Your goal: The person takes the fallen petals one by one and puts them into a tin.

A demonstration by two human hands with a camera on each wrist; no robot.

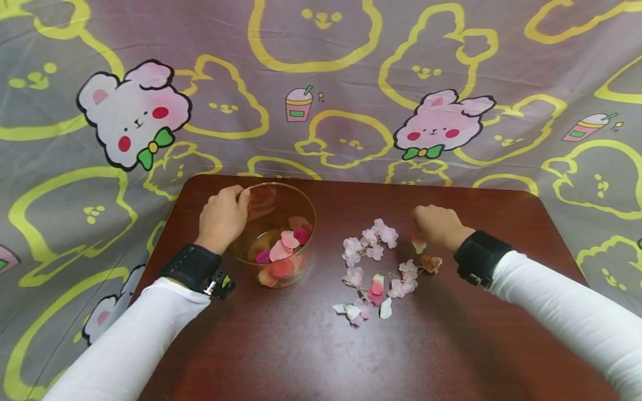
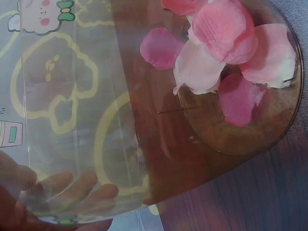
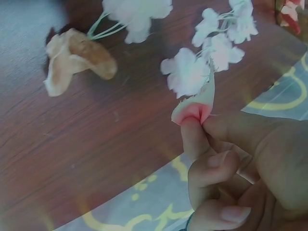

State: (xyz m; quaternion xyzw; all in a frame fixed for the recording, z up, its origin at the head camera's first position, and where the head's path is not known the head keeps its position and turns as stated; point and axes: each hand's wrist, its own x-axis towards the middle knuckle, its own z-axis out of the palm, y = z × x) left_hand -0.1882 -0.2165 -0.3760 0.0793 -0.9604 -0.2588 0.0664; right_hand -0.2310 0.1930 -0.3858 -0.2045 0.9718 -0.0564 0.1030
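Observation:
A clear glass bowl stands on the dark wooden table and holds several pink and red petals. My left hand grips its near-left rim, fingers curled inside the wall. Its petals lie on the bowl's bottom in the left wrist view. My right hand pinches a pale petal with a pink tip between thumb and forefinger, just above the table. Small pale pink blossoms lie scattered left of that hand. A brownish dried petal lies near it.
More loose petals and blossoms lie in a curve at the table's middle. A grey cloth printed with yellow outlines and pink bunnies hangs behind and around the table. Bare wood stretches along the near edge.

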